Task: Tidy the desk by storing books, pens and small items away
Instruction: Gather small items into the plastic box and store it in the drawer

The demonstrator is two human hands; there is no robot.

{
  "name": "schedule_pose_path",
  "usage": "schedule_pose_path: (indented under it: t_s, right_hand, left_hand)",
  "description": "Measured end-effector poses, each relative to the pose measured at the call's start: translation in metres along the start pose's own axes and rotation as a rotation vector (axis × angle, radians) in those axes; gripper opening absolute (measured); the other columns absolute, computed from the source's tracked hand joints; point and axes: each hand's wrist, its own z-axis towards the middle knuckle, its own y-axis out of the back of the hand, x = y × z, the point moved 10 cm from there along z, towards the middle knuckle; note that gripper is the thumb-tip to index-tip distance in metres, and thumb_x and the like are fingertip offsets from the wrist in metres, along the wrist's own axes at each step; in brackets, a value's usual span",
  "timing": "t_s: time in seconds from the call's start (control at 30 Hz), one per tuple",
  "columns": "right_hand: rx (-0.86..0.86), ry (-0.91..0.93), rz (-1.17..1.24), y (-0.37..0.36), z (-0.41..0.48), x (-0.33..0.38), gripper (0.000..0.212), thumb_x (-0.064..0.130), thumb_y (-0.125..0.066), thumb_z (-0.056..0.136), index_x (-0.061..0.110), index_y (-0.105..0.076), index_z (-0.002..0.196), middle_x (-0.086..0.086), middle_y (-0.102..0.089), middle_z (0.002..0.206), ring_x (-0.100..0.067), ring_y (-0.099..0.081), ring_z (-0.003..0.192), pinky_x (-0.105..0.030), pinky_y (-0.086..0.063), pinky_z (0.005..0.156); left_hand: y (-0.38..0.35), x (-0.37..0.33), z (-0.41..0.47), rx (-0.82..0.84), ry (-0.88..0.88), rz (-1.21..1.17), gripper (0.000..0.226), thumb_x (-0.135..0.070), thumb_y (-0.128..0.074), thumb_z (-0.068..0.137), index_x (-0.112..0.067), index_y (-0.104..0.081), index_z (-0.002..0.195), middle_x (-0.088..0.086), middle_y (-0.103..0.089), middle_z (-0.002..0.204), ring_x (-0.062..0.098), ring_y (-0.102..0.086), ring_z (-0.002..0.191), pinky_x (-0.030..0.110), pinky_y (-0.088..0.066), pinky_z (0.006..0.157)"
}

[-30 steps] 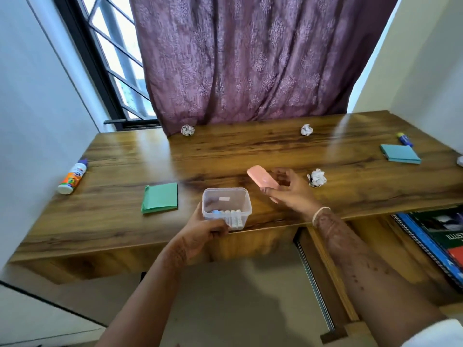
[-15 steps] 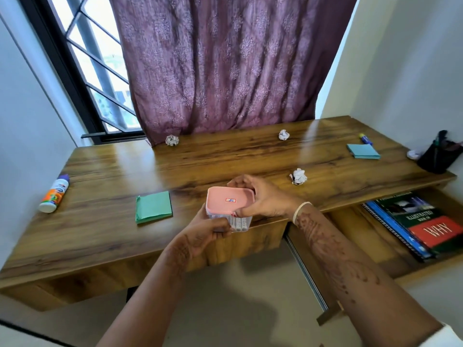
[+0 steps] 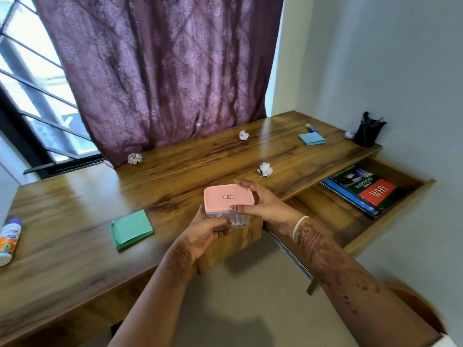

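A small clear plastic box (image 3: 239,220) with a pink lid (image 3: 228,197) is held between both hands over the desk's front edge. My left hand (image 3: 203,232) grips the box from below and the near side. My right hand (image 3: 260,202) wraps the lid's right edge, fingers on top and thumb on the front. White stick-like items show through the box wall. Books (image 3: 363,190) lie in the open drawer (image 3: 390,219) at the right. A black pen holder (image 3: 367,132) with pens stands at the desk's far right corner.
On the wooden desk (image 3: 75,236) lie a green sticky-note pad (image 3: 131,229), a blue pad (image 3: 312,139), a glue stick (image 3: 311,127), a white bottle (image 3: 8,240) at the left edge, and several crumpled paper balls (image 3: 265,169). A purple curtain (image 3: 162,71) hangs behind.
My right hand brought the pink lid onto the clear box and now presses it there. The box has lifted slightly off the desk. The view has swung right, revealing the drawer and pen holder.
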Motion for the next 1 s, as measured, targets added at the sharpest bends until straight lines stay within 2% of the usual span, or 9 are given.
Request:
schedule_pose_path:
  t_s: [0.13, 0.2, 0.3, 0.4, 0.53, 0.67, 0.83, 0.9, 1.0]
  right_hand:
    - [-0.158, -0.160, 0.299, 0.021, -0.013, -0.029, 0.070, 0.072, -0.074, 0.060, 0.059, -0.048, 0.123, 0.008, -0.051, 0.139, -0.023, -0.051, 0.125, -0.058, -0.038, 0.107]
    - [-0.237, -0.217, 0.408, 0.040, -0.015, -0.050, 0.078, 0.085, -0.060, 0.060, 0.051, -0.048, 0.129, 0.001, -0.063, 0.129, -0.030, -0.055, 0.122, -0.061, -0.032, 0.109]
    - [-0.237, -0.262, 0.435, 0.053, -0.035, -0.048, 0.061, 0.072, -0.049, 0.082, 0.024, -0.065, 0.116, -0.007, -0.072, 0.108, -0.029, -0.066, 0.103, -0.047, -0.050, 0.095]
    - [-0.213, -0.233, 0.469, 0.079, -0.050, -0.057, 0.040, 0.054, -0.049, 0.092, 0.020, -0.067, 0.104, -0.006, -0.075, 0.094, -0.022, -0.070, 0.087, -0.036, -0.056, 0.076]
    - [-0.265, -0.186, 0.392, 0.130, -0.065, -0.071, 0.063, 0.054, -0.071, 0.076, 0.023, -0.055, 0.129, -0.004, -0.072, 0.110, -0.024, -0.068, 0.104, -0.044, -0.054, 0.093]
    - [-0.288, -0.188, 0.379, 0.180, -0.086, -0.082, 0.055, 0.047, -0.073, 0.078, 0.024, -0.057, 0.125, -0.005, -0.071, 0.110, -0.024, -0.067, 0.104, -0.042, -0.057, 0.087]
    - [-0.215, -0.325, 0.347, 0.225, -0.109, -0.106, 0.093, 0.061, -0.084, 0.053, 0.026, -0.050, 0.132, -0.006, -0.066, 0.119, -0.026, -0.064, 0.109, -0.045, -0.054, 0.093]
    - [-0.201, -0.352, 0.361, 0.241, -0.115, -0.107, 0.081, 0.070, -0.074, 0.061, 0.022, -0.058, 0.125, -0.008, -0.070, 0.113, -0.029, -0.066, 0.106, -0.045, -0.054, 0.092]
    - [-0.291, -0.369, 0.437, 0.268, -0.122, -0.107, 0.060, 0.073, -0.046, 0.083, 0.018, -0.070, 0.092, -0.010, -0.076, 0.086, -0.030, -0.069, 0.089, -0.047, -0.049, 0.098]
  left_hand:
    - [-0.032, 0.001, 0.007, 0.050, 0.016, -0.020, 0.069, 0.011, -0.063, 0.081, -0.025, -0.040, 0.134, 0.013, -0.064, 0.116, 0.028, -0.064, 0.096, 0.043, -0.050, 0.087]
    - [-0.048, 0.004, 0.011, 0.065, 0.015, -0.066, 0.067, 0.009, -0.061, 0.083, -0.022, -0.040, 0.138, 0.016, -0.061, 0.124, 0.031, -0.062, 0.107, 0.047, -0.049, 0.093]
    - [-0.079, 0.014, 0.020, 0.095, 0.049, -0.184, 0.074, -0.016, -0.080, 0.074, -0.023, -0.044, 0.139, 0.015, -0.063, 0.127, 0.038, -0.058, 0.119, 0.056, -0.043, 0.104]
    - [-0.114, 0.026, 0.028, 0.103, 0.074, -0.174, 0.088, -0.041, -0.089, 0.060, -0.029, -0.048, 0.137, 0.016, -0.066, 0.123, 0.045, -0.054, 0.122, 0.061, -0.037, 0.106]
    - [-0.159, 0.029, 0.035, -0.006, -0.026, -0.124, 0.083, -0.035, -0.083, 0.065, -0.022, -0.046, 0.139, 0.012, -0.065, 0.123, 0.030, -0.064, 0.109, 0.044, -0.055, 0.088]
    - [-0.208, 0.046, 0.039, -0.047, -0.033, -0.105, 0.071, -0.029, -0.075, 0.076, -0.024, -0.043, 0.139, 0.008, -0.063, 0.125, 0.027, -0.063, 0.110, 0.045, -0.053, 0.095]
    - [-0.255, 0.068, 0.042, -0.070, -0.035, -0.059, 0.064, -0.024, -0.072, 0.083, -0.030, -0.041, 0.138, 0.000, -0.062, 0.122, 0.023, -0.060, 0.110, 0.041, -0.053, 0.092]
    - [-0.270, 0.074, 0.045, -0.057, -0.027, -0.015, 0.067, -0.018, -0.072, 0.083, -0.030, -0.036, 0.138, 0.000, -0.060, 0.121, 0.020, -0.059, 0.110, 0.041, -0.053, 0.091]
    - [-0.292, 0.083, 0.048, 0.015, 0.007, 0.045, 0.077, -0.006, -0.074, 0.079, -0.030, -0.033, 0.140, 0.005, -0.060, 0.125, 0.023, -0.058, 0.115, 0.044, -0.052, 0.096]
